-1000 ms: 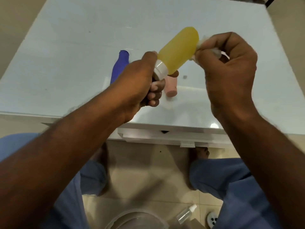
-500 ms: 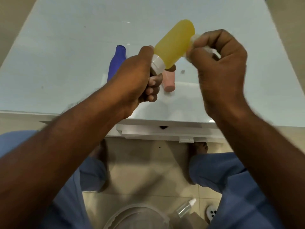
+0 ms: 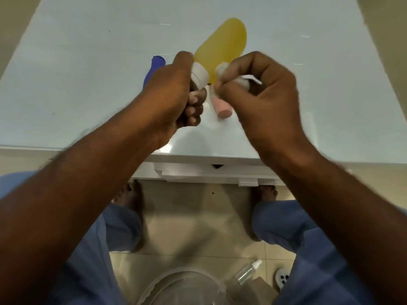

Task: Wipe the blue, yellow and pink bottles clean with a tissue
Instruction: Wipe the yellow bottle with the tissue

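My left hand (image 3: 174, 95) grips the yellow bottle (image 3: 222, 45) by its white cap end, the body tilted up and away over the table. A crumpled white tissue (image 3: 222, 69) is pinched in my right hand (image 3: 262, 93) and pressed against the bottle's lower side, close to the cap. The blue bottle (image 3: 154, 67) lies on the pale table (image 3: 88, 73) behind my left hand, mostly hidden by it. Between my two hands the pink bottle (image 3: 221, 106) lies on the table, partly covered.
The table's front edge and a white drawer front (image 3: 198, 170) run across the middle. Below are my knees in blue trousers, bare feet on a tiled floor, a clear plastic container (image 3: 182, 285), a small clear spray bottle (image 3: 247, 272) and a floor drain (image 3: 282, 278).
My right hand with the tissue has slid down the yellow bottle from its far end toward the cap. The bottle is tilted more upright than before.
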Demonstrator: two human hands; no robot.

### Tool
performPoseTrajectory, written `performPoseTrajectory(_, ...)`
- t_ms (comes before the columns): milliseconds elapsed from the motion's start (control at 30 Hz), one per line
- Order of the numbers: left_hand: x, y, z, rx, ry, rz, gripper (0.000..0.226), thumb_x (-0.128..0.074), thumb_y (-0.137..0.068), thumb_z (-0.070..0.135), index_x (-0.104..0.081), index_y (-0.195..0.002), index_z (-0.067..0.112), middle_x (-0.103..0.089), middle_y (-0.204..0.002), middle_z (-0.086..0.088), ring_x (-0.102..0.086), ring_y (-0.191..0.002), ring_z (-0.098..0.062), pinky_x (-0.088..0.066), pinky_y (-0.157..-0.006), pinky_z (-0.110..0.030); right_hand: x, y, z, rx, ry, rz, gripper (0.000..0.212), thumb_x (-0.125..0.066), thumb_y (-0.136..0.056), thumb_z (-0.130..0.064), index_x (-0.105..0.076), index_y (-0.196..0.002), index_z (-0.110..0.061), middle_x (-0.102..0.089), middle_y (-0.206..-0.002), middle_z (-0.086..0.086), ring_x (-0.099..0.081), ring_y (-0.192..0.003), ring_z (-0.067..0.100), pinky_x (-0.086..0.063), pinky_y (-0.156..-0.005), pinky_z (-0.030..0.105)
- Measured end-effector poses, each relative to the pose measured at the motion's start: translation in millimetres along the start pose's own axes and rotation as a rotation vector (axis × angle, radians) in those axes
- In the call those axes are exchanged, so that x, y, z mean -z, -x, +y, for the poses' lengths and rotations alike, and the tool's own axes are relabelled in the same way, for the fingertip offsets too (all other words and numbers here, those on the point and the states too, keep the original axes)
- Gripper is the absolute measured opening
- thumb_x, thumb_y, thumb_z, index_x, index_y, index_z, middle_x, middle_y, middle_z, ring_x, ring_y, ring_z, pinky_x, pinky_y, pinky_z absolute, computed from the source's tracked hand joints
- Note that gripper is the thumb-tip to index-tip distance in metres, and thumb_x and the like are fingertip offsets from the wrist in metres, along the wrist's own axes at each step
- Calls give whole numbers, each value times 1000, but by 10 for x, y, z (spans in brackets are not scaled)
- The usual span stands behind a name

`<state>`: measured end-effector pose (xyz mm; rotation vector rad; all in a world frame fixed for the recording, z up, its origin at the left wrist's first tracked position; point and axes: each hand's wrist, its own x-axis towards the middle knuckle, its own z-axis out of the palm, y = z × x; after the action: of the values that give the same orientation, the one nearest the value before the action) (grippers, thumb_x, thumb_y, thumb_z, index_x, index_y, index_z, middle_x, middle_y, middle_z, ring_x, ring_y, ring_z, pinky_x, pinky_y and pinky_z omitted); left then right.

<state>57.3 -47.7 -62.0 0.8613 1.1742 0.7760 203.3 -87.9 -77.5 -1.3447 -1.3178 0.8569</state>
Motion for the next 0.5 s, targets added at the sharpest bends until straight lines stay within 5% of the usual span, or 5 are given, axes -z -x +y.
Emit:
performPoseTrajectory(133, 16, -5, 20, -16, 6, -21, 37, -30, -105, 33, -49, -82, 11, -30, -46, 3, -25, -44, -15, -32, -46, -26, 59, -109, 1, 16, -9, 46, 20, -73, -86, 2, -72, -81, -17, -76, -87, 17, -73, -81, 35, -63, -79, 52)
performPoseTrajectory(233, -29, 13, -20, -10, -49, -63, 56, -27, -106, 37, -65, -112, -5, -31, -46, 2, -26, -43, -15, -33, -45, -25, 220, -262, 48, -57, -147, 209, 16, -72, -83, -1, -73, -83, -17, -75, -92, 14, -72, -87, 27, -63, -92, 62)
performPoseTrajectory(333, -27, -2, -48, 2, -15, -53, 55, -30, -106, 38, -58, -123, -7, -31, -46, 2, -27, -42, -15, -33, -46, -28, 150, -169, 66, -46, -85, 219, 13, -73, -86, -2, -71, -87, -15, -74, -93, 7, -71, -88, 18, -66, -89, 51)
performPoseTrajectory(400, 2, -17, -30, -12, 16, -13, 43, -33, -105, 37, -56, -117, 3, -32, -45, 2, -27, -41, -15, -32, -47, -28, 22, -29, 50, -2, -2, 123, 10, -74, -89, -2, -71, -90, -12, -75, -91, 7, -74, -84, 17, -64, -79, 39)
performPoseTrajectory(500, 18, -8, 5, -32, -6, 0, 37, -31, -107, 35, -47, -81, 13, -32, -45, 3, -26, -44, -14, -31, -46, -26, -50, 25, 15, 64, 59, 13, 13, -75, -91, -3, -72, -87, -15, -76, -90, 6, -74, -81, 27, -63, -71, 41)
